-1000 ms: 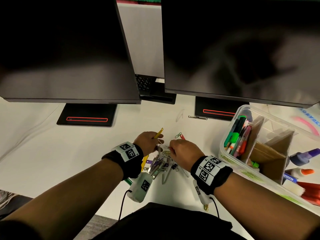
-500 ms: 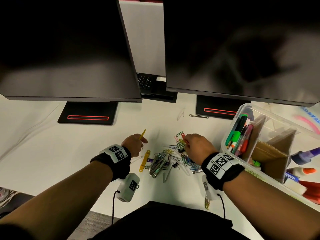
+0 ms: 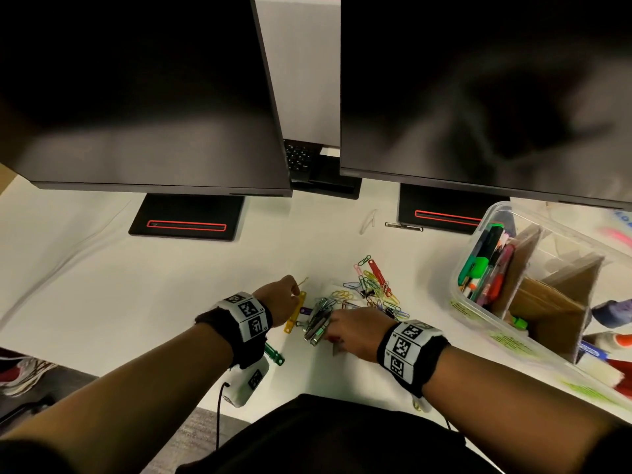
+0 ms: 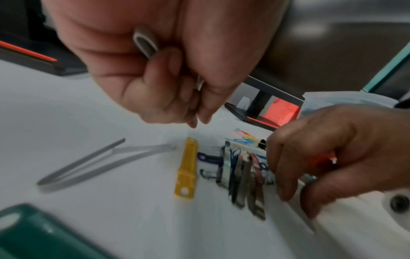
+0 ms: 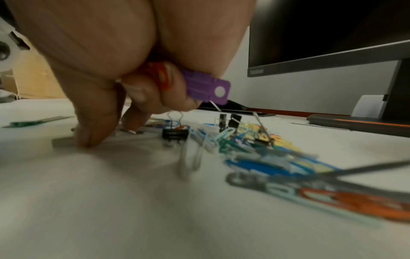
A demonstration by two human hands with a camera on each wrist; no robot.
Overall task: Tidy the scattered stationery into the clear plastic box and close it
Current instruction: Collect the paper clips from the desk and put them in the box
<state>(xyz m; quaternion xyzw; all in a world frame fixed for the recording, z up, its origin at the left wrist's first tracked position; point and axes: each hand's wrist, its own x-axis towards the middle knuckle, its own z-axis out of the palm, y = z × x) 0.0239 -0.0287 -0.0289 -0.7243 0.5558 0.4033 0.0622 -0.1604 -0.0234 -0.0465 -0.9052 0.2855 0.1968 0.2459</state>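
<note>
The clear plastic box [image 3: 496,210] stands open at the right, with pens and cardboard dividers inside. Coloured paper clips [image 3: 374,285] and a bundle of metal fastener strips [image 3: 318,321] lie in front of me. My left hand [image 3: 293,290] is curled round a thin grey metal fastener [image 4: 145,42], just above a yellow plastic strip [image 3: 295,311]. My right hand [image 3: 333,331] holds purple and red plastic strips [image 5: 206,87] in its curled fingers, and its thumb presses a grey strip [image 5: 64,141] on the desk.
Two dark monitors on black stands [image 3: 184,217] overhang the back of the white desk. A green plastic strip [image 3: 273,354] lies by my left wrist. A black binder clip [image 5: 175,134] sits among the clips. Glue bottles [image 3: 612,313] lie right of the box.
My right hand has come left and toward me, from the paper clips to the metal strips. My left hand has shifted slightly right, down to the yellow strip.
</note>
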